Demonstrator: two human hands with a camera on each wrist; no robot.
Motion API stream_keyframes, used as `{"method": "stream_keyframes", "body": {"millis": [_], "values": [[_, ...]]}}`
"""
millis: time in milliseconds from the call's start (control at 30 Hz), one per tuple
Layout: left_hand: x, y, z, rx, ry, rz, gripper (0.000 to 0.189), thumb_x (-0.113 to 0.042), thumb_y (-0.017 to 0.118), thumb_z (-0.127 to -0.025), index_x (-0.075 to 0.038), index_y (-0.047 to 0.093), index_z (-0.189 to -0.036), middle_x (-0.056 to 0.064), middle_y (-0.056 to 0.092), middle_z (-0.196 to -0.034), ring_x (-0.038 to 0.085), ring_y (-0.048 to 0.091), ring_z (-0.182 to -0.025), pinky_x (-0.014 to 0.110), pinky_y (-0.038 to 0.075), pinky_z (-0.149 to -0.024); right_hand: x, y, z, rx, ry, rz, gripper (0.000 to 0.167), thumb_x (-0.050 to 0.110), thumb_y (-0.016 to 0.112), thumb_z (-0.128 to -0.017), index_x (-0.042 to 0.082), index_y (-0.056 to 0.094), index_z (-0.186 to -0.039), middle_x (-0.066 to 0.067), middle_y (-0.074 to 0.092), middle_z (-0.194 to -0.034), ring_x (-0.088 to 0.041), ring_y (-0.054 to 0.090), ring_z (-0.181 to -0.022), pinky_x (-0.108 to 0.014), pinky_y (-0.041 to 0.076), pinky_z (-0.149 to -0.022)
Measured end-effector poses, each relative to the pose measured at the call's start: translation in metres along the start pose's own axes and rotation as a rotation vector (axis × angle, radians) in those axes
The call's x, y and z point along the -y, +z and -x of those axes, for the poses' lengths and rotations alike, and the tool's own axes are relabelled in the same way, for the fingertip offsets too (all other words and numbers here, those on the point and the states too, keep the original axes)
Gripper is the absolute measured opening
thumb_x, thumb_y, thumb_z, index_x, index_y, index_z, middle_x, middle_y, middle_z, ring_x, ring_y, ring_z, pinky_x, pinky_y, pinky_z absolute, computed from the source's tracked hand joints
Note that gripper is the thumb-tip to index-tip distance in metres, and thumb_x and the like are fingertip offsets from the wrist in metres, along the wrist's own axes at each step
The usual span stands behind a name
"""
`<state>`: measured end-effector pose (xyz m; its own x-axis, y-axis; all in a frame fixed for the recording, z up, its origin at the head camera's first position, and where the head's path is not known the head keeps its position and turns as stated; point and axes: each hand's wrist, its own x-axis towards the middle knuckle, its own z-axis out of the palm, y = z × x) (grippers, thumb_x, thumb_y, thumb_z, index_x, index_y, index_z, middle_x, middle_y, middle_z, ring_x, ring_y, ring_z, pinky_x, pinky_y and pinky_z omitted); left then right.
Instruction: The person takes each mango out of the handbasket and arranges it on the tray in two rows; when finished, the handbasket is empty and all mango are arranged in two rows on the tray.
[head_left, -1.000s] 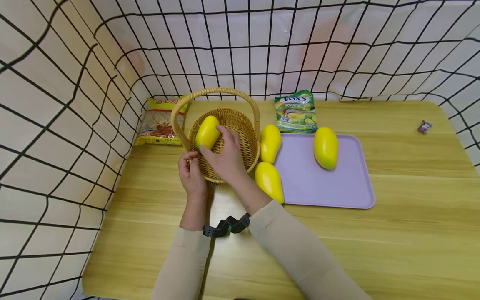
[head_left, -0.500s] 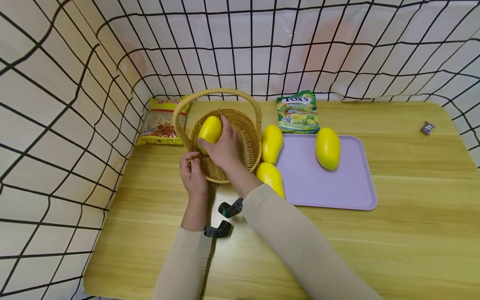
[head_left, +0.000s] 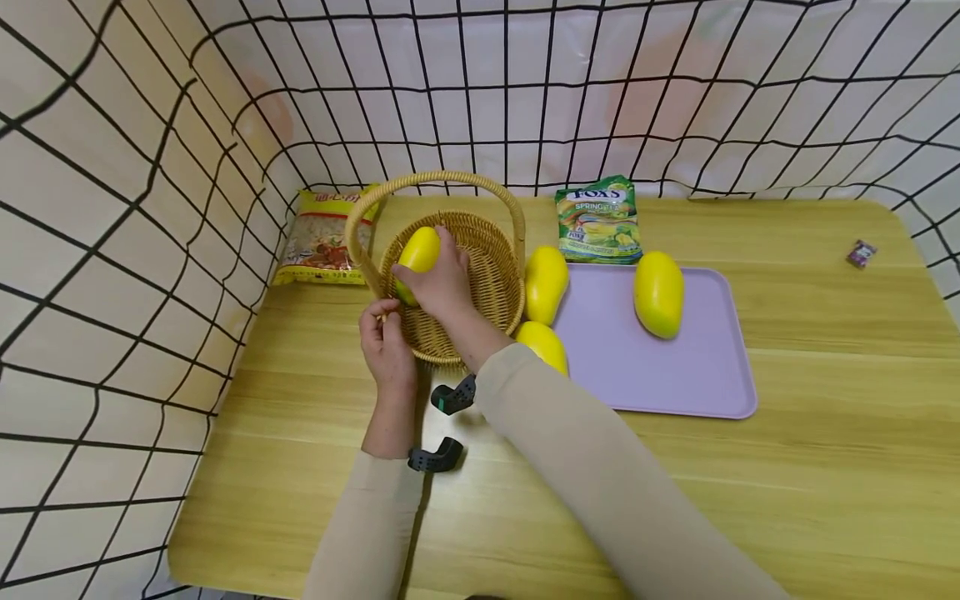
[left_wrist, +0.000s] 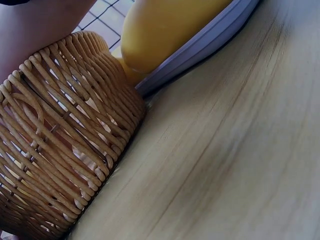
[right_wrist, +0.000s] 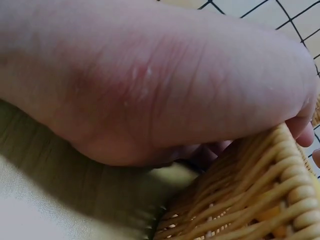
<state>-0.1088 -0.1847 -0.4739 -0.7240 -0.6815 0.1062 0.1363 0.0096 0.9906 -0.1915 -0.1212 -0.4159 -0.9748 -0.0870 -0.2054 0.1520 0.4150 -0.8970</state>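
Note:
In the head view my right hand (head_left: 444, 283) is inside the wicker basket (head_left: 489, 260), its thumb and fingers around a yellow mango (head_left: 420, 248) at the basket's left side. The hand hides part of the mango. At the near left rim, my left hand (head_left: 387, 346) pinches the basket's edge. In the left wrist view, the woven wall (left_wrist: 70, 125) stands upright on the table. The right wrist view shows a hand (right_wrist: 165, 90) close up against the basket rim (right_wrist: 285, 155).
A purple tray (head_left: 637, 375) stands right of the basket. Two mangoes, one far (head_left: 547, 285) and one near (head_left: 545, 345), lie at its left edge; another mango (head_left: 659, 295) lies on it. Behind are a FOX'S bag (head_left: 598, 223) and a yellow food packet (head_left: 324, 237). A small wrapped sweet (head_left: 862, 253) lies far right.
My right hand has turned and closed further around the mango in the basket, its forearm shifting left and slightly forward. My left hand has stayed at the rim.

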Motion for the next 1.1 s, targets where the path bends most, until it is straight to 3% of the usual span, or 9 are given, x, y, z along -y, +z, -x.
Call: {"method": "stream_keyframes", "body": {"millis": [533, 1100], "values": [[-0.0007, -0.0002, -0.0004, -0.005, -0.027, 0.003, 0.015, -0.006, 0.050, -0.096, -0.002, 0.063, -0.104, -0.006, 0.057, -0.114, 0.010, 0.051, -0.115, 0.023, 0.043, -0.091, -0.0049, 0.0025, -0.0035, 0.016, 0.000, 0.032, 0.092, 0.041, 0.081, -0.086, 0.028, 0.025, -0.158, -0.012, 0.046, -0.145, -0.029, 0.053, -0.125, -0.048, 0.047, -0.104], [-0.0021, -0.0004, 0.0009, 0.013, -0.033, -0.007, 0.016, -0.008, 0.049, -0.097, -0.006, 0.063, -0.103, -0.005, 0.055, -0.114, 0.011, 0.049, -0.117, 0.024, 0.041, -0.095, -0.0048, 0.0005, -0.0039, 0.037, 0.007, 0.037, 0.087, 0.035, 0.077, -0.089, 0.026, 0.026, -0.159, -0.013, 0.049, -0.148, -0.029, 0.054, -0.130, -0.045, 0.046, -0.107]]}}
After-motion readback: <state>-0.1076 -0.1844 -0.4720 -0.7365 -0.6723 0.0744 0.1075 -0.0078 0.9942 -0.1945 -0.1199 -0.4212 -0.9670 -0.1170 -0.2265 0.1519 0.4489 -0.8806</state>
